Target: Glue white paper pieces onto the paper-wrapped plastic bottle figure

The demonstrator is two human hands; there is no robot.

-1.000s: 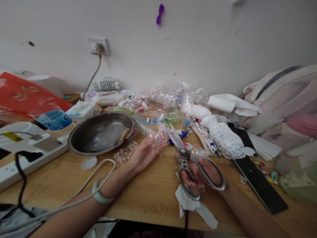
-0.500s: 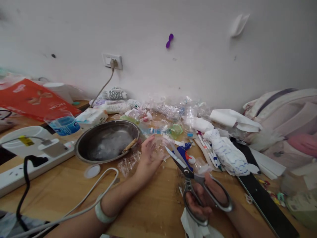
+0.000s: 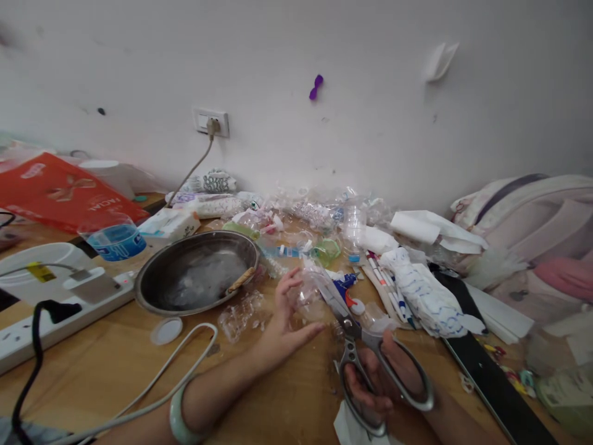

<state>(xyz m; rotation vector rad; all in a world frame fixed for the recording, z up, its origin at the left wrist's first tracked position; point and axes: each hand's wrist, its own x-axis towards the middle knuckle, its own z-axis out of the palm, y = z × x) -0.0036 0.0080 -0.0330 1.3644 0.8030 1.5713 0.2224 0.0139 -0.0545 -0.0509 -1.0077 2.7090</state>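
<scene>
My right hand [image 3: 382, 371] holds a large pair of scissors [image 3: 343, 318], with fingers and thumb through the grey handle loops. The blades point up and left toward a crumpled clear plastic piece [image 3: 311, 295], and whether they touch it I cannot tell. Beside that piece is my left hand [image 3: 285, 327], open, its thumb stretched away from the raised fingers. A pale green bangle [image 3: 178, 413] circles the left wrist. Behind the blades lies a blue item [image 3: 345, 287] with an orange tip, its kind unclear. Some white paper [image 3: 352, 426] sits under the right hand.
A dark metal bowl [image 3: 194, 275] stands left of my left hand, near a clear plastic tray [image 3: 241, 315]. A power strip [image 3: 28, 334] and white cable [image 3: 210, 334] lie at left. Clear bottles [image 3: 354, 225], markers [image 3: 389, 284] and a long black board [image 3: 491, 383] are at back and right.
My left hand's thumb has spread away from the clear plastic piece, and the fingers have lifted. The scissors' blades have come closer together. The view has tilted up slightly.
</scene>
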